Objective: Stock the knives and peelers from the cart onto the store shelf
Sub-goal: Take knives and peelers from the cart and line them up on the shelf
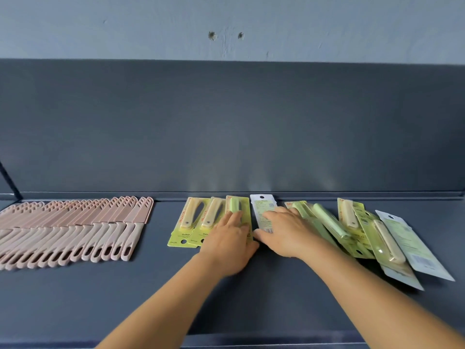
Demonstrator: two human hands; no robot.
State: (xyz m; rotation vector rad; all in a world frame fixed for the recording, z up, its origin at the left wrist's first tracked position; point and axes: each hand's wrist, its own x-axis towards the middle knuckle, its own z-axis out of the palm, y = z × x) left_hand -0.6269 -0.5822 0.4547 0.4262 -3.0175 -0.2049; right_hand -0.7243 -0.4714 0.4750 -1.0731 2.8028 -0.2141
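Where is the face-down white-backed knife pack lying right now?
In the head view, the white-backed pack lies at the shelf's back edge, centre-right, just right of the green-handled knife pack, partly under the right hand.

Shop: dark grey metal display shelf (75,311); carded yellow-green blister-packed knives (193,220) at 12 o'clock, identical pink plastic knives (75,230) rowed at 9 o'clock.

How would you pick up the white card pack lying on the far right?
Probably by the near end of the white card pack, coming from the front. It lies flat, slanted, atop the loose pile, its near corner pointing toward the shelf front with bare shelf beside it.
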